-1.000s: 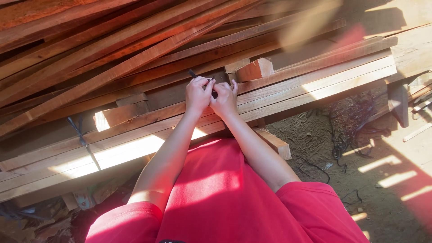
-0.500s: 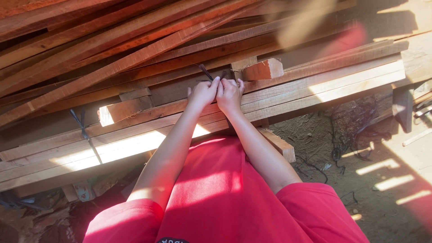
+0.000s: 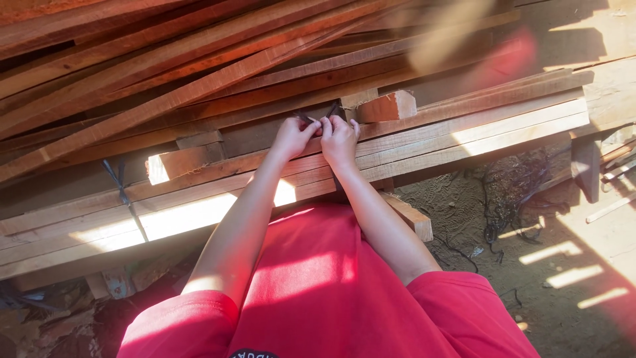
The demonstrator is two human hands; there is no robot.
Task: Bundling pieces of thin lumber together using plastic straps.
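A thin dark strap is lying across the stacked planks, just at the far edge of the bundle where the two hands are meeting, and its short dark ends are poking up beyond the fingertips. The left hand is curling its fingers down around one end, closed in a pinch on it, while the right hand is pressing close beside it, touching it, fingers bent over the other end; how firmly that hand is gripping cannot be told, since the fingertips are hiding the strap there. Both hands are resting on the pale planks, which are running left to right across the scene. Just to the right of the hands a short wooden block is sitting on the stack. Farther away, reddish boards are lying in a loose, slanting heap. To the left, another dark tie is binding the planks. Near the person, a red shirt is filling the foreground, and bare earth with dark tangled cord is showing at the right.
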